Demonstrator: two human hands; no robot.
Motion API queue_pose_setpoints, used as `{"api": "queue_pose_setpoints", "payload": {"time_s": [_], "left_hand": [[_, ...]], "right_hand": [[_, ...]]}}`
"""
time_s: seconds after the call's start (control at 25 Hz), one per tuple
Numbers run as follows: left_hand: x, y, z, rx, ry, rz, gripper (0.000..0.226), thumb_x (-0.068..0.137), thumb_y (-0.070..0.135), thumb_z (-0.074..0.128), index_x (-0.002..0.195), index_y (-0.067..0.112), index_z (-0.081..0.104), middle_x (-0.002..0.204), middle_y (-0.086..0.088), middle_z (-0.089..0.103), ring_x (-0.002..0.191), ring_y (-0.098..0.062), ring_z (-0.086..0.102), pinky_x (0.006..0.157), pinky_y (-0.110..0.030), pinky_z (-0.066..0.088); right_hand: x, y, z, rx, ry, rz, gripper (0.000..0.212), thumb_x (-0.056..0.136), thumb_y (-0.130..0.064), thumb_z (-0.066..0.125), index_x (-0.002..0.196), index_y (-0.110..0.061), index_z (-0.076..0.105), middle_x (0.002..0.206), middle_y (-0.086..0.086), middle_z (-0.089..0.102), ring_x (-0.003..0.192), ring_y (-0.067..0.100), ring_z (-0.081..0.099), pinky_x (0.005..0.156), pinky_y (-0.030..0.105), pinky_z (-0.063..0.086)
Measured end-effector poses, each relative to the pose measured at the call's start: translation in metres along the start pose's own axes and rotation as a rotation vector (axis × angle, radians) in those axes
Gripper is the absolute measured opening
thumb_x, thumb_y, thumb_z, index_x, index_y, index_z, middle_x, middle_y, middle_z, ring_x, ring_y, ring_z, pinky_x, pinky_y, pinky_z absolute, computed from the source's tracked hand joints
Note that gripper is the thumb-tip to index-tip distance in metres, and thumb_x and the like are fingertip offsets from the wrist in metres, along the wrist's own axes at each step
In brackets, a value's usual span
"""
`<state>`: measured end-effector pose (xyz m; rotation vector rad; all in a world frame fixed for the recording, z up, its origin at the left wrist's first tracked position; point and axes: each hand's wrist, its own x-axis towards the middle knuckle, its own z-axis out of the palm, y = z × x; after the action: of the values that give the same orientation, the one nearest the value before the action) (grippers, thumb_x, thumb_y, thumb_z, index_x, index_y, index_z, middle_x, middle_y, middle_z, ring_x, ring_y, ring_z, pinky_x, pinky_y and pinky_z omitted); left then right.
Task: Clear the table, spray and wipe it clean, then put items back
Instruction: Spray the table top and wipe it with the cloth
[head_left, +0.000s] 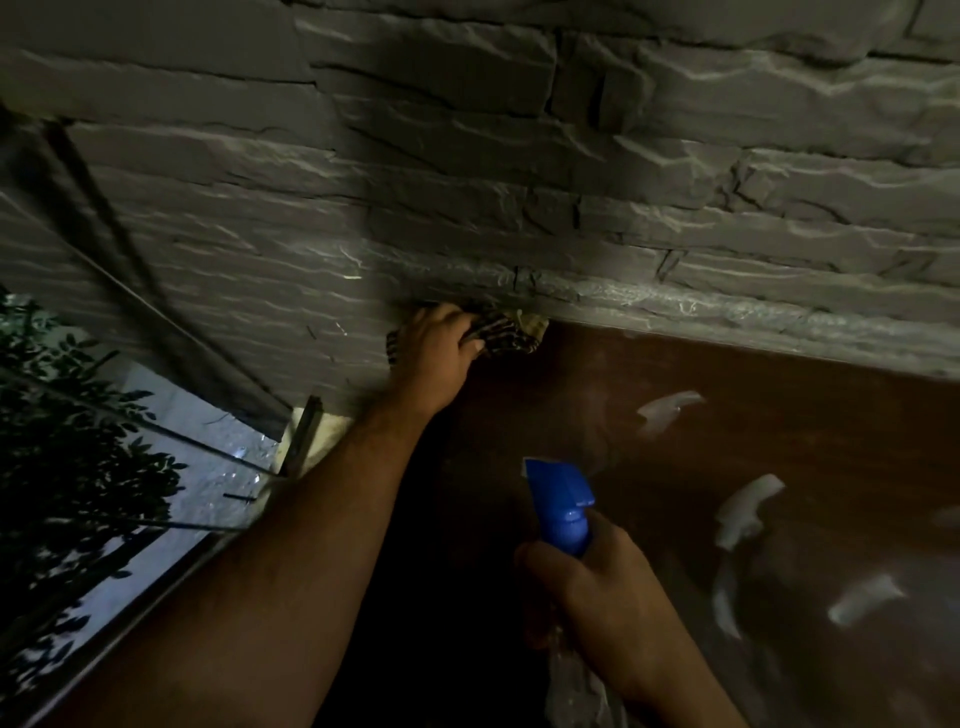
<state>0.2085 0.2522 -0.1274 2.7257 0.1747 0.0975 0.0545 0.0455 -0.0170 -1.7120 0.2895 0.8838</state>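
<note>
Pretty dark shot, but here's what's going on. The left hand (434, 340) is stretched out to the far edge of the brown bench (597, 415), right where it meets the grey stone wall (467, 156), and its fingers are bunched around a striped cloth (511, 332). The cloth is pressed into that back corner, touching both the bench top and the bottom of the wall.

The right hand (602, 587) is much closer to the camera, wrapped around the neck of a spray bottle (563, 506). The blue nozzle head points up and away toward the wall, and the clear body hangs below the hand, hard to make out in the gloom. The two hands are well apart.

The bench surface shows a few pale glossy reflections on the right side. Off to the left there's a glass panel (171, 441) with dark leaves (67, 467) behind it.
</note>
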Motion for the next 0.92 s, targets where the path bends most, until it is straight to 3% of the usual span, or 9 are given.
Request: {"api": "queue_pose_setpoints", "payload": {"time_s": [0.2,0.32,0.36,0.52,0.56,0.68,0.72,0.84,0.92], "left_hand": [[-0.07,0.005,0.002,-0.014,-0.151,0.321,0.038,0.093,0.027,0.055,0.129,0.018,0.056,0.133,-0.002,0.049,0.123,-0.023,0.041,0.1,-0.036,0.028],[-0.025,-0.022,-0.012,0.035,-0.061,-0.082,0.035,0.094,0.03,0.053,0.124,0.013,0.058,0.132,-0.009,0.049,0.12,-0.029,0.043,0.099,-0.041,0.031],[-0.023,-0.016,-0.013,0.026,-0.049,-0.11,0.034,0.094,0.03,0.053,0.122,0.013,0.059,0.131,-0.008,0.049,0.118,-0.03,0.044,0.098,-0.041,0.033],[-0.112,0.003,-0.004,0.007,-0.19,0.365,0.037,0.088,0.022,0.061,0.124,0.018,0.06,0.126,-0.004,0.054,0.116,-0.026,0.047,0.096,-0.041,0.035],[-0.111,-0.011,-0.009,-0.006,-0.163,0.344,0.036,0.087,0.02,0.063,0.123,0.017,0.061,0.125,-0.006,0.055,0.116,-0.029,0.048,0.096,-0.044,0.036],[-0.043,-0.024,-0.02,0.011,-0.075,-0.115,0.034,0.092,0.027,0.057,0.124,0.014,0.06,0.13,-0.01,0.051,0.118,-0.033,0.044,0.098,-0.043,0.035],[-0.039,-0.011,-0.017,0.006,-0.091,-0.104,0.035,0.092,0.029,0.057,0.124,0.015,0.059,0.129,-0.009,0.05,0.117,-0.031,0.044,0.097,-0.041,0.035],[-0.109,0.021,0.003,-0.013,-0.197,0.3,0.039,0.087,0.024,0.064,0.126,0.022,0.06,0.121,-0.003,0.054,0.111,-0.024,0.047,0.091,-0.036,0.035],[-0.116,-0.007,-0.002,-0.038,-0.173,0.346,0.04,0.086,0.021,0.065,0.126,0.022,0.06,0.121,-0.003,0.055,0.111,-0.025,0.048,0.091,-0.037,0.037]], "right_hand": [[-0.008,0.002,-0.003,-0.031,0.118,-0.023,0.02,0.071,-0.028,0.074,0.087,-0.026,0.062,0.064,0.0,0.069,0.058,0.017,0.065,0.063,0.038,0.053],[-0.017,0.002,-0.002,0.023,0.086,-0.014,0.019,0.079,-0.017,0.073,0.092,-0.024,0.061,0.066,0.001,0.067,0.057,0.014,0.063,0.059,0.034,0.052],[-0.018,0.003,0.0,0.021,0.091,-0.027,0.018,0.079,-0.017,0.073,0.091,-0.023,0.061,0.065,0.001,0.067,0.056,0.015,0.063,0.059,0.033,0.052],[-0.025,0.006,0.006,0.034,0.108,-0.038,0.021,0.078,-0.017,0.073,0.094,-0.025,0.062,0.063,-0.003,0.068,0.055,0.011,0.064,0.056,0.026,0.05],[-0.028,0.006,0.008,0.041,0.096,-0.041,0.022,0.079,-0.014,0.073,0.095,-0.025,0.062,0.061,-0.006,0.068,0.054,0.008,0.063,0.055,0.024,0.049],[-0.033,0.01,0.013,0.036,0.086,-0.062,0.02,0.079,-0.013,0.071,0.091,-0.025,0.06,0.055,-0.011,0.065,0.05,0.003,0.059,0.053,0.02,0.046],[-0.033,0.013,0.014,0.022,0.101,-0.067,0.019,0.079,-0.014,0.072,0.089,-0.025,0.06,0.056,-0.009,0.065,0.051,0.004,0.06,0.054,0.023,0.048],[-0.035,0.016,0.017,0.016,0.119,-0.057,0.017,0.075,-0.023,0.073,0.088,-0.026,0.062,0.068,-0.001,0.067,0.062,0.016,0.064,0.065,0.038,0.054],[-0.04,0.016,0.02,0.021,0.118,-0.055,0.021,0.068,-0.03,0.072,0.087,-0.028,0.062,0.069,0.001,0.068,0.064,0.02,0.064,0.068,0.044,0.055]]}}
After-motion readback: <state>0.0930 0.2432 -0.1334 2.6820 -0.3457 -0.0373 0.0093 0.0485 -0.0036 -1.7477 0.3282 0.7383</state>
